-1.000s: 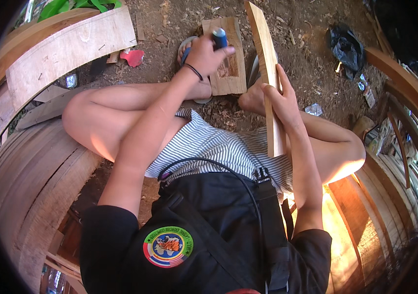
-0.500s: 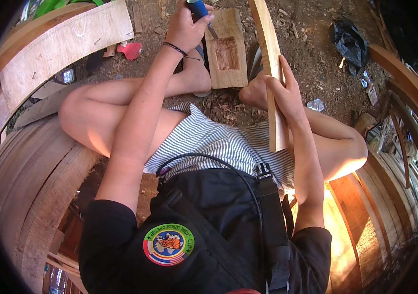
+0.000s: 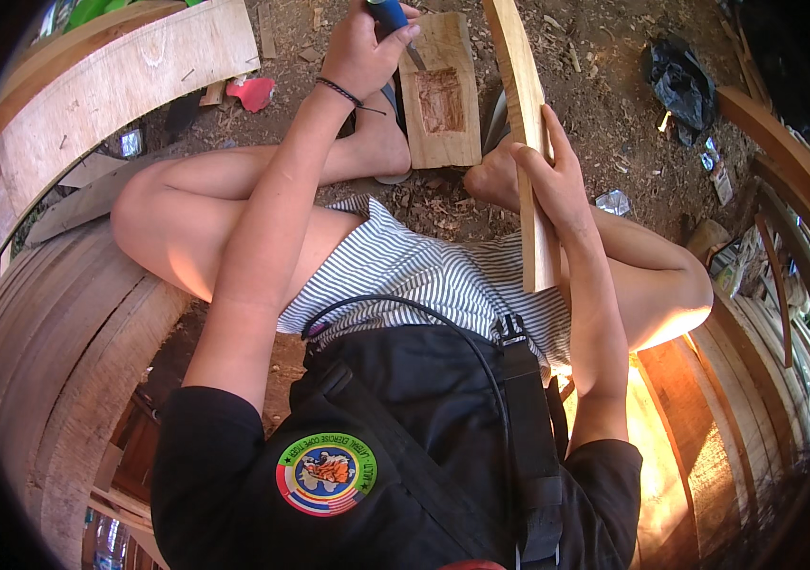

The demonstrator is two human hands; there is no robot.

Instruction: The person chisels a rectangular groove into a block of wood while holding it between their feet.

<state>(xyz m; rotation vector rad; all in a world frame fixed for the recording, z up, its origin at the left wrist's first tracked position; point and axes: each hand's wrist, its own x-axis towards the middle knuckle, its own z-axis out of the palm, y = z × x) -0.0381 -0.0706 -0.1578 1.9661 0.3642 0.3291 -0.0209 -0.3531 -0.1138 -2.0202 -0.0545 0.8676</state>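
My left hand is closed around the blue handle of a chisel. The chisel's blade slants down to the far left corner of a rough recess cut into a pale wooden block. That block lies on the ground between my feet, and the recess shows reddish, chipped wood. In my right hand is a long, narrow wooden board, gripped near its lower part and standing to the right of the block. The fingers wrap its right edge, and its far end reaches the top of the view.
Dirt ground strewn with wood chips surrounds the block. Curved planks with nails sticking out stand at the left, and more curved timber at the right. A black plastic bag and a red scrap lie about.
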